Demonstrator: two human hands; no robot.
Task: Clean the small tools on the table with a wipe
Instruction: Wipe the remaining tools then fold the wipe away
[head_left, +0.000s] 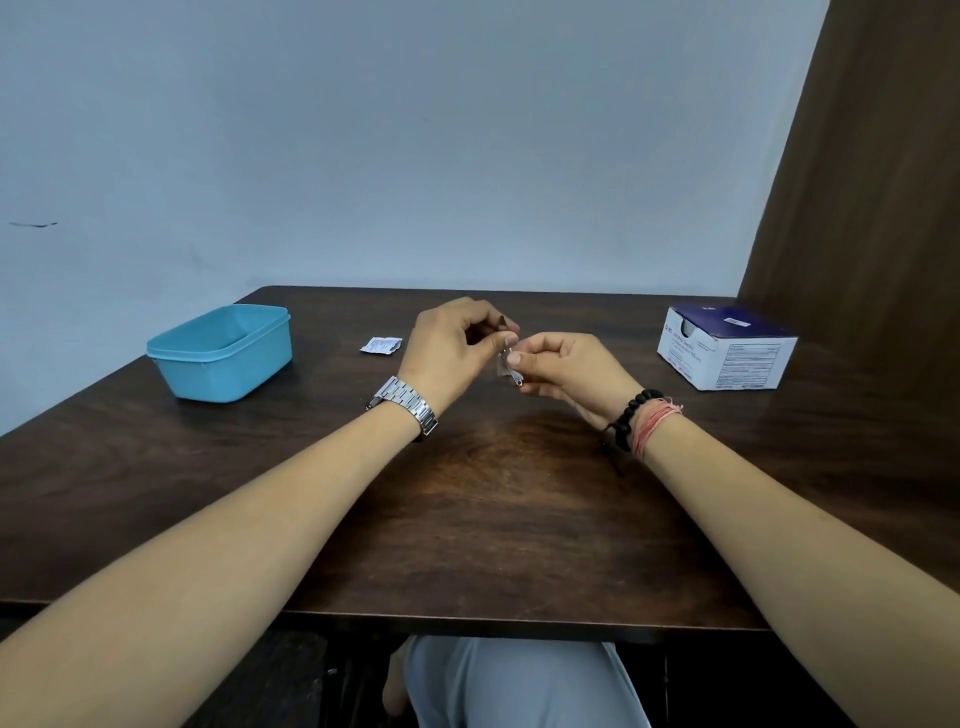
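Holding a small metal tool between both hands above the middle of the dark wooden table, the person appeared to be at the wiping or inspecting stage of one item. Left hand: fingers curled, thumb and forefinger pinching the tool's upper end; whether a wipe lay between fingers and metal could not be told. Right hand: fingers curled, pinching the lower end, where a rounded silver tip showed just below the thumb. Tool: held clear of the tabletop, between the two hands, touching both. One small white sachet, lying flat on the table, just left of the left hand. Blue plastic tub, far left. White and blue carton, far right. Next move, by judgement: rubbing along the tool's length, which called for a firm pinch at one end.
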